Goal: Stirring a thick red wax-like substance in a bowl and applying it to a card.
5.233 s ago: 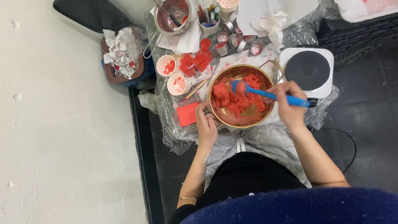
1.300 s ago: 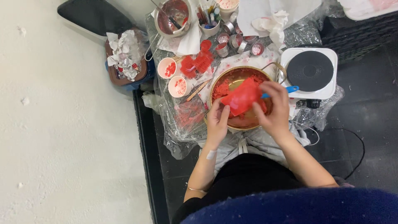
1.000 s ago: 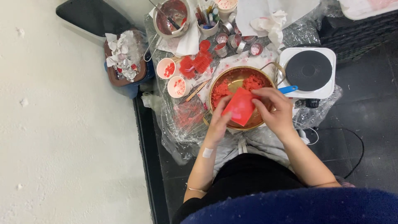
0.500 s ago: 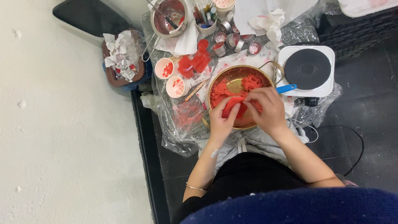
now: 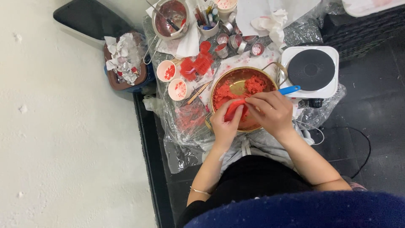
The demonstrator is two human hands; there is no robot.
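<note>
Head view shows your left hand and right hand both curled tight around 1 red mould, pressed over the brass pot. Red crumbs already fill the pot; judging by this, the mould looks nearly emptied, with little left to squeeze out.

A makeshift home craft corner rather than a proper workshop; a low table wrapped in clear plastic sits at the centre of the frame on a dark floor, crowded with small tins, cups of red bits and a brass pan; a portable hotplate sits upper right; a bin of crumpled tissue stands upper left.
</note>
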